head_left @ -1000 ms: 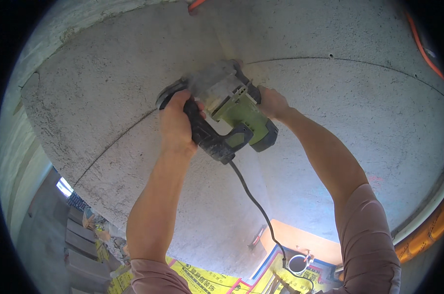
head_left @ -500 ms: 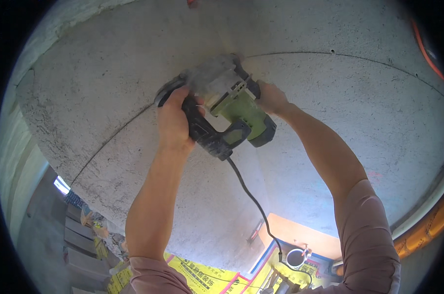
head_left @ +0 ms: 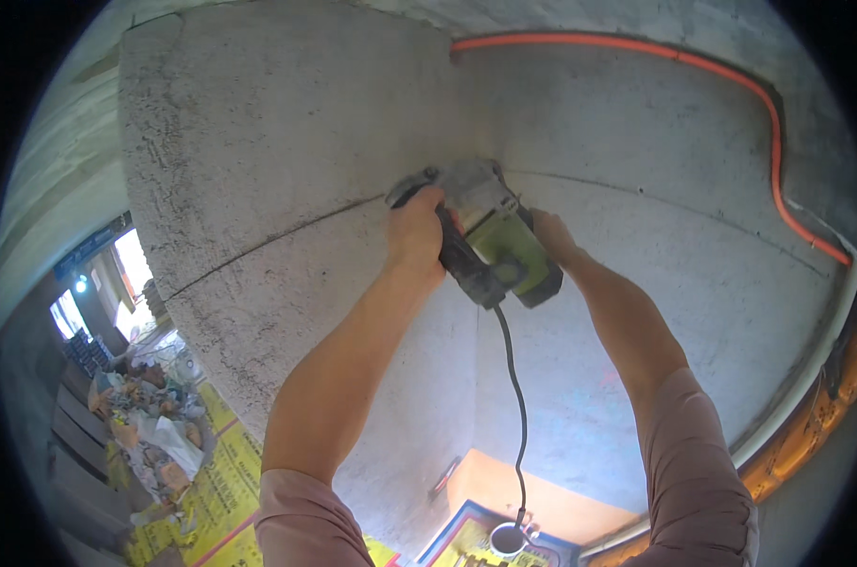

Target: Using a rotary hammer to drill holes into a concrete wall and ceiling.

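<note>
A green and black wall chaser point(head_left: 518, 248) is raised against the grey concrete walls, close to the inner corner. My left hand point(head_left: 417, 236) wraps round its black rear handle. On the tool's right side my right hand point(head_left: 553, 236) grips it, with the fingers mostly hidden behind the green motor body. The dusty grey guard point(head_left: 468, 181) faces the wall. A thin dark groove point(head_left: 291, 231) curves across the left wall up to the tool, and a fainter line point(head_left: 589, 180) runs on across the right wall. From the handle's end hangs a black power cord point(head_left: 520, 397).
Orange conduit point(head_left: 636, 43) runs along the top of the right wall and bends down. Below stand a white bucket point(head_left: 507, 541) and an orange-tan board point(head_left: 542, 496). Yellow sheeting point(head_left: 216, 482) covers floor beside a rubble heap point(head_left: 164, 430) at lower left. An orange-wrapped pipe point(head_left: 806, 430) is at right.
The wall chaser and both hands have shifted right along the line, toward the corner; more groove shows left of it. The view has tilted, bringing in the conduit and rubble heap.
</note>
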`<state>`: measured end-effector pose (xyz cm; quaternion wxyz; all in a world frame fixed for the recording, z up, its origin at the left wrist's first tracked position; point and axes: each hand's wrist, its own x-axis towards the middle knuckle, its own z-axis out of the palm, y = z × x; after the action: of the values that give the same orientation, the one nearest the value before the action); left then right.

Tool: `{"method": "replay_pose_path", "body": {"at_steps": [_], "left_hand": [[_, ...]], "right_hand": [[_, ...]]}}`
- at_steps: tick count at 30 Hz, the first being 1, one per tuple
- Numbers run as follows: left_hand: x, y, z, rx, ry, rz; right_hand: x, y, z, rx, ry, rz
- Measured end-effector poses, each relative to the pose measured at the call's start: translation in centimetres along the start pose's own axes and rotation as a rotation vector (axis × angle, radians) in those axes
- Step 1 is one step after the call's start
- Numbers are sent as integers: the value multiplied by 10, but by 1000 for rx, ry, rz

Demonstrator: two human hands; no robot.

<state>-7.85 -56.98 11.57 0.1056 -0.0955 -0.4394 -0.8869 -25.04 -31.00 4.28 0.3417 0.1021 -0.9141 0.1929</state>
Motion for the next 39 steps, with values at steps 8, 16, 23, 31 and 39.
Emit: {"method": "replay_pose_path", "body": {"at_steps": [8, 16, 23, 31, 39], "left_hand": [[-17, 14, -24, 3, -39, -19], [-45, 6, -37, -23, -104, 53], [-70, -6, -57, 39, -231, 45], [-128, -149, -92, 13, -355, -358], [-212, -294, -122, 284, -275, -630]], "right_hand": [[-32, -35, -21, -46, -20, 57], [-50, -52, -20, -42, -26, 27], [-105, -32, 38, 164, -105, 27], [-384, 28, 205, 1000, -245, 631], [-643, 62, 209, 1191, -19, 1076]]}}
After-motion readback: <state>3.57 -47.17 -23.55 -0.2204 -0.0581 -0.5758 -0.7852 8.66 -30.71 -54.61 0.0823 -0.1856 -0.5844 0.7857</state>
